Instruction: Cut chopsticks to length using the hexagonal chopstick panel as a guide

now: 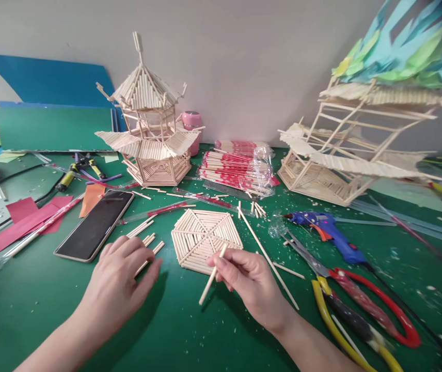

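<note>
Between the thumb and fingers of my right hand [248, 284] is a short wooden stick [207, 287], slanting down to the left. That hand is at the near edge of a flat hexagonal panel [201, 233] made of sticks laid side by side. My left hand [122, 276] hovers or rests by several cut sticks [154, 254] left of the panel, its thumb apart from its bent fingers. Its fingertips are partly hidden, and contact with those sticks cannot be made out. A long stick [267, 253] lies right of the panel.
Two stick pavilions, a left one [155, 139] and a right one [345, 150], stand behind, with packed sticks [236, 170] between them. A phone [95, 225] lies left. At right are a blue glue gun [331, 232], scissors [360, 294] and yellow-handled cutters [324, 310].
</note>
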Tool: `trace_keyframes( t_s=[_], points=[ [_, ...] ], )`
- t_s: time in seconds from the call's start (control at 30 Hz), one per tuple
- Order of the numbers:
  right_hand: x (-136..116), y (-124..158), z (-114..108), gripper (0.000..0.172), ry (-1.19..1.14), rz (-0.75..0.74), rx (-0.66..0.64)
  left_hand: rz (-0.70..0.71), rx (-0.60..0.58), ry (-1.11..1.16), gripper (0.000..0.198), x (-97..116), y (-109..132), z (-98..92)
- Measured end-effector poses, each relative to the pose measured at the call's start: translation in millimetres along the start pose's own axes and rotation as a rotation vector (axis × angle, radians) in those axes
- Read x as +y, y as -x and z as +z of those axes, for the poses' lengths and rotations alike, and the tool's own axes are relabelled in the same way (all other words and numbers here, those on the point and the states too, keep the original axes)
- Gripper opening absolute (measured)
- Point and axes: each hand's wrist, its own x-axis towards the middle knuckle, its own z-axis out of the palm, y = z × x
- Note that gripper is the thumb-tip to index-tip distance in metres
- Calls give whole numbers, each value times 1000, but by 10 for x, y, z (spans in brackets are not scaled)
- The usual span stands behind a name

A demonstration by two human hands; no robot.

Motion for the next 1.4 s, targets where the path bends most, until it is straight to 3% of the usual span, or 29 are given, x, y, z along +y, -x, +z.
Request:
trace_keyframes(
  t_s=[0.2,0.33,0.47,0.67,0.8,1.17,1.27,1.4],
  points=[
    [21,32,61,23,-59,21,-171,135,33,284,17,430,110,57],
    [33,43,83,25,-20,7,-195,159,14,353,23,520,130,101],
    [10,46,78,26,44,-19,-168,92,-2,284,24,400,174,98],
    [-31,34,62,21,139,-75,-118,-23,10,-127,27,68,225,69],
    [-41,27,67,20,143,-74,-126,-34,-40,-318,32,-7,215,81],
    [-67,25,72,19,177,-132,-105,-28,-88,-354,32,-30,205,134],
    [-73,21,31,20,159,-156,-22,-31,-93,-345,33,-47,215,145],
    [-29,-33,-84,20,194,-123,210,-11,-76,-344,33,-56,233,165]
  ],
)
